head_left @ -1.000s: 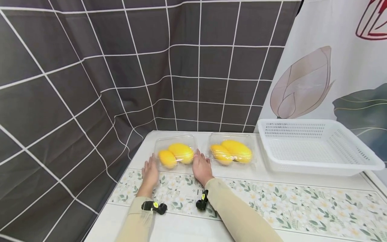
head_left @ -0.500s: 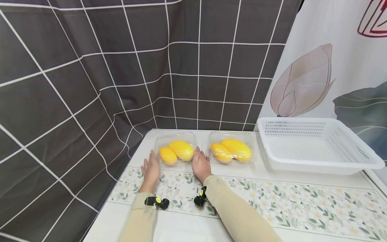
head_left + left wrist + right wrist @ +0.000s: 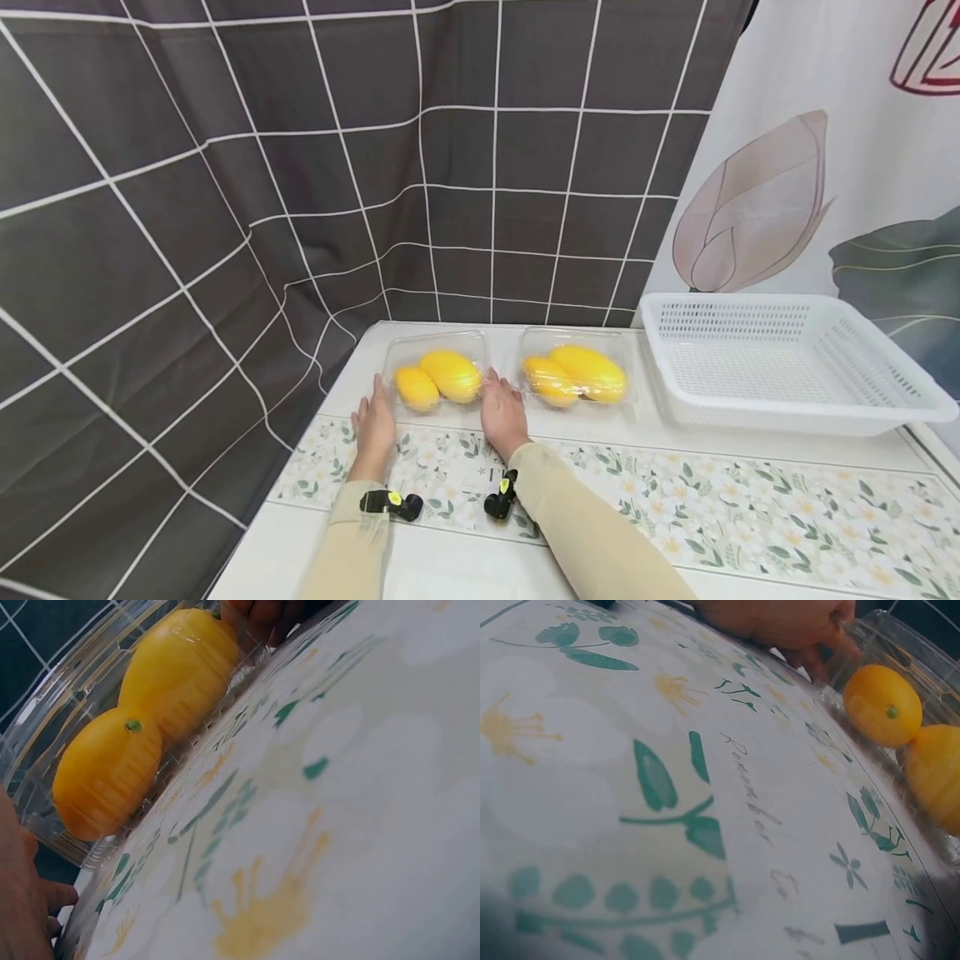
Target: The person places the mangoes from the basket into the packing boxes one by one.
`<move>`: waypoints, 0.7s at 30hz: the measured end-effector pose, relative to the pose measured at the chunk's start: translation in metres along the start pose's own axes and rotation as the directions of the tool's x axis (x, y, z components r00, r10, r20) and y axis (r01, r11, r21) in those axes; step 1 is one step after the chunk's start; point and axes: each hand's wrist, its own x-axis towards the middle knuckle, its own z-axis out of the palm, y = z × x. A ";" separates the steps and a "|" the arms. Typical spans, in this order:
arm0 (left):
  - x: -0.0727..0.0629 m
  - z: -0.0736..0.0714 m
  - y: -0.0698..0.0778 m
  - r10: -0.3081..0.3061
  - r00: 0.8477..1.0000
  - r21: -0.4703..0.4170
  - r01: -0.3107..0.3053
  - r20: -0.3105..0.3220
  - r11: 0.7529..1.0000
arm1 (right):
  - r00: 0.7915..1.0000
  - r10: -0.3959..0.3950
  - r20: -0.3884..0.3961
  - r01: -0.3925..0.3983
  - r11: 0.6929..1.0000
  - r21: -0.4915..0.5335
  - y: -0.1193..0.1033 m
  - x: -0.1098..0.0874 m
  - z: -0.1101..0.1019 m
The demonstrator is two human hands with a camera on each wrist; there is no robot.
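Note:
A clear plastic clamshell box (image 3: pixel 437 342) with two yellow, mango-like fruits (image 3: pixel 452 376) lies near the table's back edge. My left hand (image 3: pixel 375 429) is at its left side, fingers stretched forward along the wall. At the right side my right hand (image 3: pixel 504 415) lies with straight fingers, fingertips right at the box's corner. The left wrist view shows the box wall (image 3: pixel 45 690) close up, small green stem spots on the fruits, and part of my left hand (image 3: pixel 22 892). A matching box (image 3: pixel 577 335) with yellow fruits stands just right of my right hand.
A white perforated plastic basket (image 3: pixel 795 408) stands at the back right of the table. A flower-printed strip (image 3: pixel 735 517) crosses the white tabletop. Behind the boxes hangs a dark curtain with a white grid (image 3: pixel 540 225), and at the right a pale printed curtain (image 3: pixel 847 183).
My left hand has moved slightly forward along the box. The left box and its fruits have shifted a little away from me. My right hand and the second box stay nearly as they were.

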 end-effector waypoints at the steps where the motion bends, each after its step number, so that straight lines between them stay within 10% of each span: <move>1: 0.000 -0.001 0.000 -0.001 1.000 -0.004 0.001 0.004 1.000 | 1.000 -0.003 -0.008 0.003 1.000 0.001 0.000 0.000 0.000; 21: 0.003 0.002 0.002 -0.042 0.999 -0.065 0.042 -0.005 0.997 | 0.999 -0.020 -0.025 0.018 0.997 -0.071 0.003 -0.006 -0.004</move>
